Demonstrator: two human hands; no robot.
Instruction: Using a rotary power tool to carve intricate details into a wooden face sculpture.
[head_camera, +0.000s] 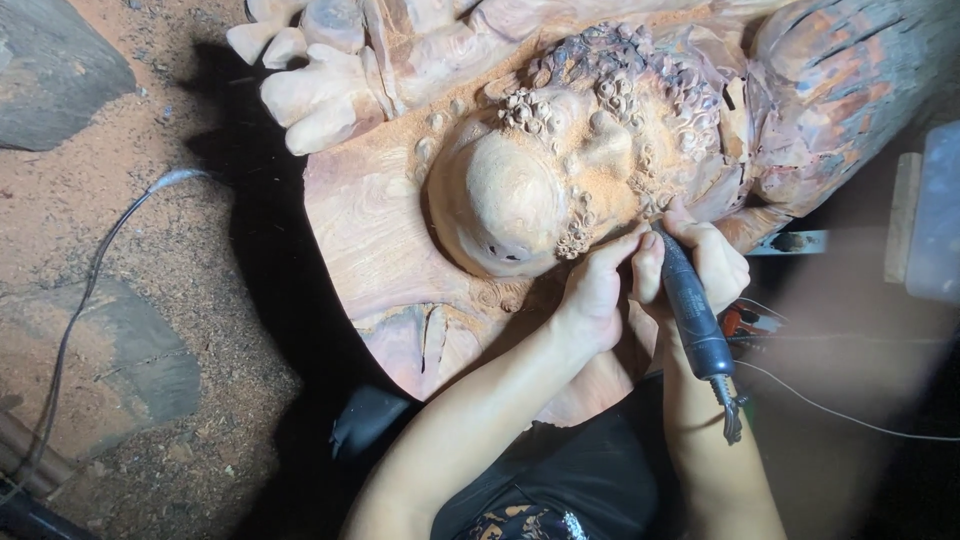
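Right hand (712, 262) clenched round dark rotary tool (692, 312), tip against wood carving (520, 190); left hand (597, 285) clenched, bracing the tool's front end, sawdust floor (170, 260) beside.

R hand (712, 262) holds rotary tool (692, 312) on wood carving (520, 190).

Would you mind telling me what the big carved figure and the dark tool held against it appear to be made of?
The large pale reddish carved figure looks like raw, unfinished wood: swirling grain shows and sawdust covers it. The dark blue-grey pen-shaped rotary tool, gripped in the right hand, seems matte plastic or rubber, though that is uncertain.
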